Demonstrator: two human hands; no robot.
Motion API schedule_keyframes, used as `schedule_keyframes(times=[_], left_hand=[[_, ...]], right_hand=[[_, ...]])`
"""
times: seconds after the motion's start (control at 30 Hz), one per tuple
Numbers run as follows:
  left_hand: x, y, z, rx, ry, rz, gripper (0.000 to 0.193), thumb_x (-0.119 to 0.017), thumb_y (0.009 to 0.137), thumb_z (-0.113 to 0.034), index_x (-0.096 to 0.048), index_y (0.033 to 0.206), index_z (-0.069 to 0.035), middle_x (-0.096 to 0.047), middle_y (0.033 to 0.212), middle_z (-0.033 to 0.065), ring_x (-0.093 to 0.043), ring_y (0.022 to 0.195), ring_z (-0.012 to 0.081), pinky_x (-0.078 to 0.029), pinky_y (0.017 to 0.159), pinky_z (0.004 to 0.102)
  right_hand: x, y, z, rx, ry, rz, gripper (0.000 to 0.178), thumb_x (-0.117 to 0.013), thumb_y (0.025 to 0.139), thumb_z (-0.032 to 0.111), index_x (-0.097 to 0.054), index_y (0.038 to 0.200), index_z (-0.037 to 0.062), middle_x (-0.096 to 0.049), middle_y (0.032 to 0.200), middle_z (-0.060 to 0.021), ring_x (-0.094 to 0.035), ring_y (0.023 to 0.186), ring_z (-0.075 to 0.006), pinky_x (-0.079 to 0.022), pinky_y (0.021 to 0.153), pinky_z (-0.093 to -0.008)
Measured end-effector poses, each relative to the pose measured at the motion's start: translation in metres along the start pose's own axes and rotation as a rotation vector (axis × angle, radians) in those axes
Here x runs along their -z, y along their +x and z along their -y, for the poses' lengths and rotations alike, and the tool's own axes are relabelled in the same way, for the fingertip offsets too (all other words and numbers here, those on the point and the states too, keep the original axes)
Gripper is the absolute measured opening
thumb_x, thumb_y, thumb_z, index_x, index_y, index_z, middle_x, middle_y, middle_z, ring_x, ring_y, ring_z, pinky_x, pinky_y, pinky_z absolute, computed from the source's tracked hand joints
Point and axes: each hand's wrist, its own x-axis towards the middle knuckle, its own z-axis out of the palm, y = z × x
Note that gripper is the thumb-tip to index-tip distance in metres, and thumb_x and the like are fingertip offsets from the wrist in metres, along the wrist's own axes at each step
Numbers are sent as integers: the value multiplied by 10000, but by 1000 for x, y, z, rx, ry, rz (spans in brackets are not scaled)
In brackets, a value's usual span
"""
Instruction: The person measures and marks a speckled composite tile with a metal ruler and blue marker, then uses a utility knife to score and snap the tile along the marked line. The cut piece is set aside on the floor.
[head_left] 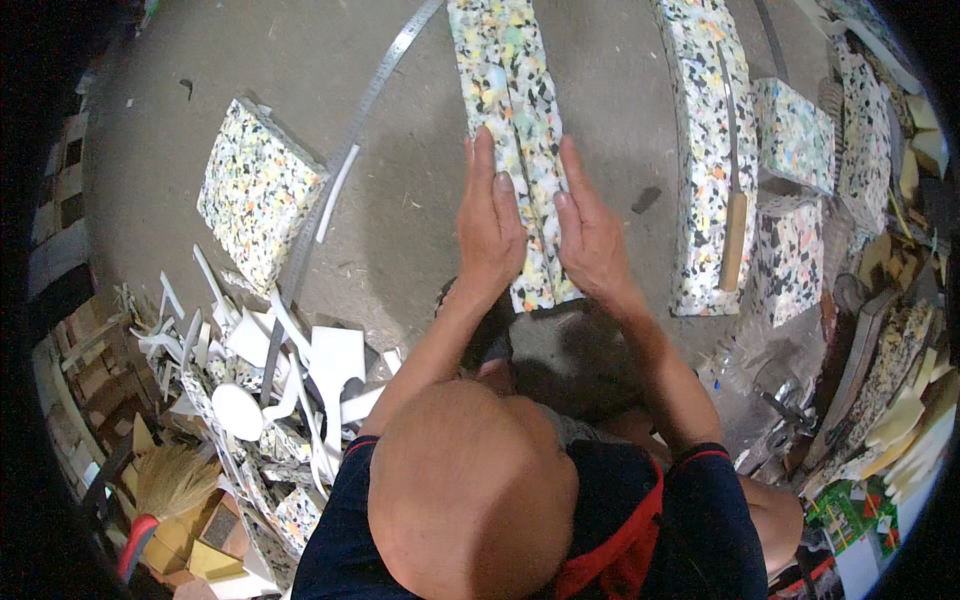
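A long strip of multicoloured speckled foam [500,75] lies in front of me, with a dark lengthwise line between its two halves. My left hand [492,225] rests along its left edge, fingers stretched forward and thumb on the upper face. Against the right edge lies my right hand [592,235], its fingers likewise straight and flat, thumb pointing forward. Both hands touch the foam, neither wrapped round it. To the right, a long-bladed knife with a wooden handle [733,240] lies on another long speckled foam block [700,150].
On the left are a speckled foam block [262,190], a long metal ruler [375,85] and a heap of white foam offcuts [335,360]. A straw broom [175,480] lies at lower left. More foam blocks [795,130] and scraps line the right side. The floor [400,190] is grey.
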Motion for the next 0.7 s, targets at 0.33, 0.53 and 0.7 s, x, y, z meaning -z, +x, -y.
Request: schedule_keyframes(times=[0.33,0.53,0.7], left_hand=[[2,3,-5,-41,83,48,563,-354,1057,-157,-234,1575,29,-260,1604,308,-215,1509,449,-259,1204,455],[5,3,5,-66,38,68,592,-354,1060,-186,-189,1587,28,-227,1630,282,-206,1523,417,-228,1220,433],[30,-25,38,151,-520,200,948,-506,977,-542,-52,1612,-5,-181,1647,268,-280,1503,348,-244,1216,415]], right_hand=[[-2,-1,3,-96,47,49,631,-448,1017,113,-196,1575,-42,-375,1531,-337,-447,1384,-460,-375,1136,-426],[-11,-7,-9,-116,185,31,651,-466,1037,164,-179,1589,-29,-371,1551,-315,-442,1412,-385,-350,1141,-379],[-6,6,-18,-244,619,68,635,-446,1077,231,-181,1601,-10,-357,1589,-210,-380,1431,-248,-287,1162,-312]])
